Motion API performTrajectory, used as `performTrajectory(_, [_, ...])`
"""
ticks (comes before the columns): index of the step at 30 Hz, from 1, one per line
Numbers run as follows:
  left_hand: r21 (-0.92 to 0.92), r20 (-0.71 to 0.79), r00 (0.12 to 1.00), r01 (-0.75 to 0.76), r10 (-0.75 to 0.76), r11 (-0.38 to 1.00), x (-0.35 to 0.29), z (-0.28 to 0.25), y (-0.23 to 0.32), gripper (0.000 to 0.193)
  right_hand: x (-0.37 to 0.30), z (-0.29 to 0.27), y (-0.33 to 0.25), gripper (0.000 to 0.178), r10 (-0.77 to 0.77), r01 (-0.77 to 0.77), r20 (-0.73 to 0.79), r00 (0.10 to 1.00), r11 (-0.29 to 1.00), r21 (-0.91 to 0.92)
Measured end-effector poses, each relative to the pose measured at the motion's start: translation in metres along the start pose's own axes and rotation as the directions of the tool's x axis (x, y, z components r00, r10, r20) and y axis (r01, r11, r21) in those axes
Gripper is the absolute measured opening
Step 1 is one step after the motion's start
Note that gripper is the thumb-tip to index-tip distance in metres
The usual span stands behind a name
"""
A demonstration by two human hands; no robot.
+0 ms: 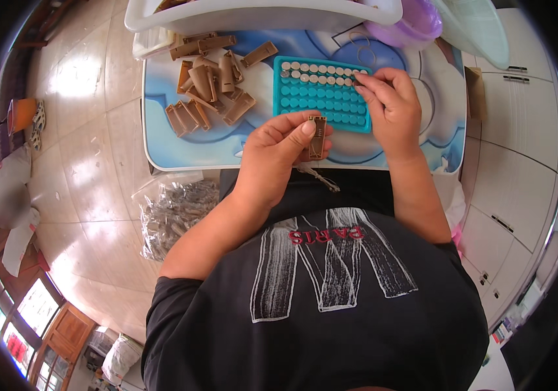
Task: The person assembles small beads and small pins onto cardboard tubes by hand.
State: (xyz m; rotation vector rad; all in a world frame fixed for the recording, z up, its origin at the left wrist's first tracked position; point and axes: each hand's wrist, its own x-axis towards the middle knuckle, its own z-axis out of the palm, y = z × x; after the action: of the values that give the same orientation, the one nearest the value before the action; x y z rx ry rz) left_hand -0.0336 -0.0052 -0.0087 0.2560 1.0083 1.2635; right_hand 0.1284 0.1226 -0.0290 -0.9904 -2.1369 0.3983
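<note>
My left hand [269, 146] grips a small brown plastic shell [318, 140], hollow side up, near the front edge of the table. To its upper right lies a turquoise tray [277, 94] with rows of round pockets. Small silvery round discs [313, 68] fill much of its two far rows; the nearer rows show bare turquoise rounds. Over the tray's right end, my right hand [393, 107] has thumb and fingertips pinched together at the discs. What sits between those fingertips is too small to make out. Left of the tray spreads a loose heap of similar brown shells [210, 81].
A large white bin [259, 18] stands along the table's far side, with a purple basin [416, 25] at its right. The blue-patterned table [200, 153] has a rounded rim. A clear bag of many pieces [178, 215] rests below its left front. White cabinets [517, 130] line the right.
</note>
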Motion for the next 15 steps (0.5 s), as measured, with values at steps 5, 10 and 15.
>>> performTrajectory(5, [0.021,-0.017,0.999,0.032,-0.032,0.999,0.002,0.003,0.002,0.031,0.001,-0.001,-0.006,0.013,-0.039,0.039,-0.008,0.999,0.998,-0.039])
performTrajectory(10, [0.006,0.014,1.000,0.011,-0.011,1.000,0.006,-0.001,-0.001,0.030,-0.002,-0.006,-0.040,0.015,-0.115,0.095,0.074,0.991,0.969,0.228])
performTrajectory(15, [-0.036,0.034,0.999,-0.021,0.023,0.999,0.005,0.000,-0.003,0.030,-0.010,-0.004,-0.048,0.016,-0.115,0.083,0.112,0.987,0.962,0.259])
